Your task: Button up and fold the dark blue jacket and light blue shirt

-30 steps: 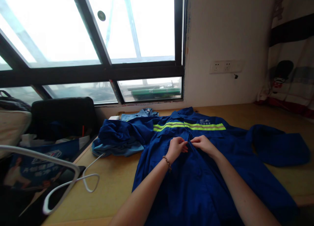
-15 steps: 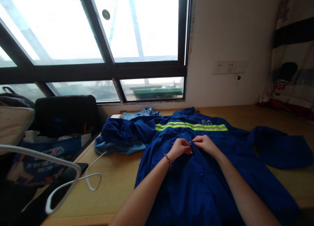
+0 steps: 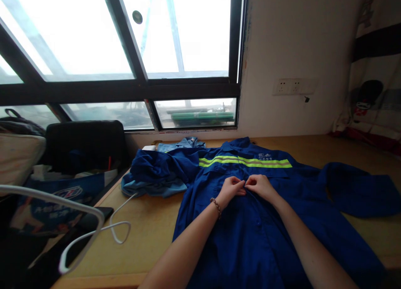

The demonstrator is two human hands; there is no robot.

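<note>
A dark blue work jacket (image 3: 232, 234) lies spread on its back, with a yellow-green reflective band (image 3: 266, 162) across the chest and a white logo above it. My left hand (image 3: 232, 189), a bead bracelet at its wrist, pinches the front placket just below the band. Beside it, fingertips nearly touching, my right hand (image 3: 259, 186) pinches the placket's other edge. What lies between the fingertips is too small to make out. Lower down the placket a button (image 3: 258, 224) shows. The right-side sleeve (image 3: 360, 191) is folded back on itself.
Light blue clothing (image 3: 156, 188) is bunched under the left sleeve on the wooden table (image 3: 147, 239). A white cable (image 3: 120, 239) loops over the table's left side. Left of it stand a black chair (image 3: 84, 143) and a printed bag (image 3: 59, 197). A window and wall socket (image 3: 294, 86) are behind.
My right hand has turned slightly and its fingertips have come closer to my left hand's. The raised placket edge lies lower now. The view has shifted a little.
</note>
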